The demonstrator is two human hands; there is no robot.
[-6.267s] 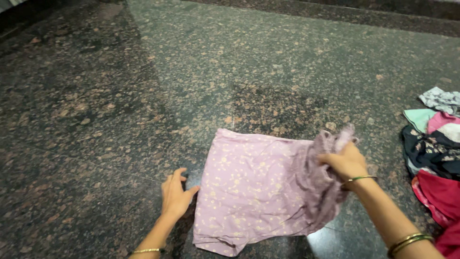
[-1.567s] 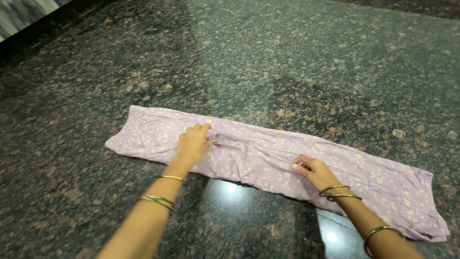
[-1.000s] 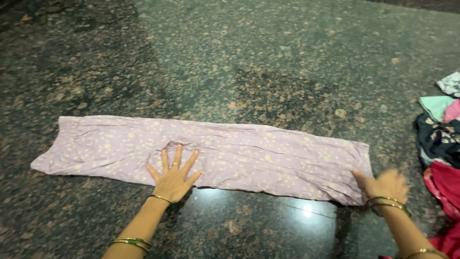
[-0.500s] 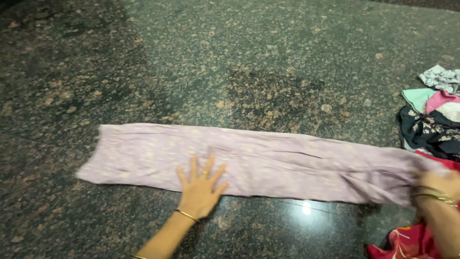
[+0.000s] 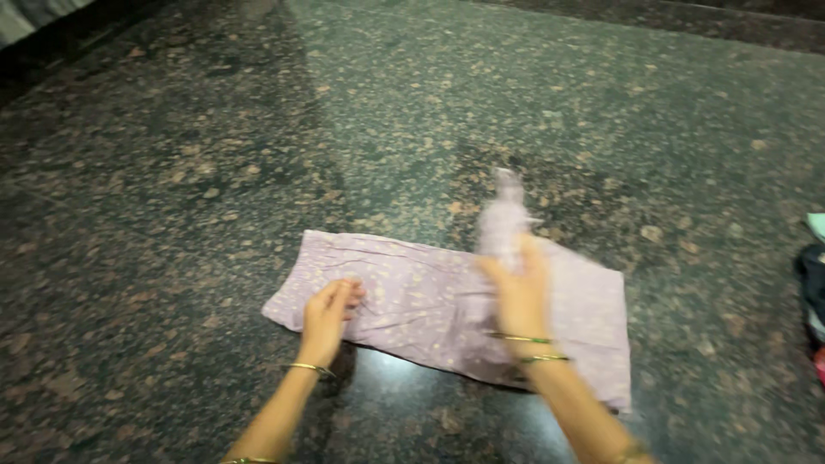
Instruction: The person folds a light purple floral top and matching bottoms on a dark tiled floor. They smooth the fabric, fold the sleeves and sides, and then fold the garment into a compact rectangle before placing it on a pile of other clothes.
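Lilac cloth [image 5: 412, 296], printed with small pale flowers, lies in a long band on the dark speckled stone floor [image 5: 172, 172], just in front of the person. Nearest the camera, two forearms with thin bangles reach onto it. Left hand [image 5: 326, 314] rests on the cloth's left part, fingers curled loosely together and pressing the fabric down, not pinching it. Right hand [image 5: 520, 292] is closed on one end of the cloth and holds it lifted above the band's middle; the raised end is blurred, so the exact grip cannot be told. Risks, as judged: the lifted end may land askew if the edges are not lined up, giving a crooked fold; the light hold of the left hand could let the lower layer slide or bunch on the polished stone. Farther right, at the frame edge, a few other clothes [image 5: 815, 275] lie well apart.
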